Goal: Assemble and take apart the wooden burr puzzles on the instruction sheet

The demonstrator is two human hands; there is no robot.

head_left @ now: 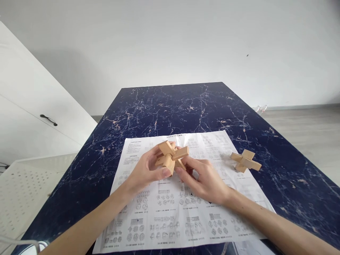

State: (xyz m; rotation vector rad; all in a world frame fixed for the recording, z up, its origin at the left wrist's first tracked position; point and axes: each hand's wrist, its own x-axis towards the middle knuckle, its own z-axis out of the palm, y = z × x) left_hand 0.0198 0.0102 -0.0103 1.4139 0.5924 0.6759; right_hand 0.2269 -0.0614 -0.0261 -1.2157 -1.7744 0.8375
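A wooden burr puzzle [168,159] of crossed, interlocking light-wood pieces is held above the middle of a printed instruction sheet [164,235]. My left hand [145,169] wraps round its left side, with the thumb in front. From the right, my right hand [203,177] pinches a lower right piece between thumb and fingers. Some fingertips are hidden behind the wood. The sheet carries small diagrams and lines of text, too small to read. A second wooden burr puzzle [245,161] lies apart, on the sheet's right edge and the table.
The dark blue marble-patterned table [170,109] ends at a pale wall [164,42]. On the left stand a white cabinet [34,106] with a black handle [48,119] and a perforated white surface [34,184]. A cable [18,241] crosses the lower left corner.
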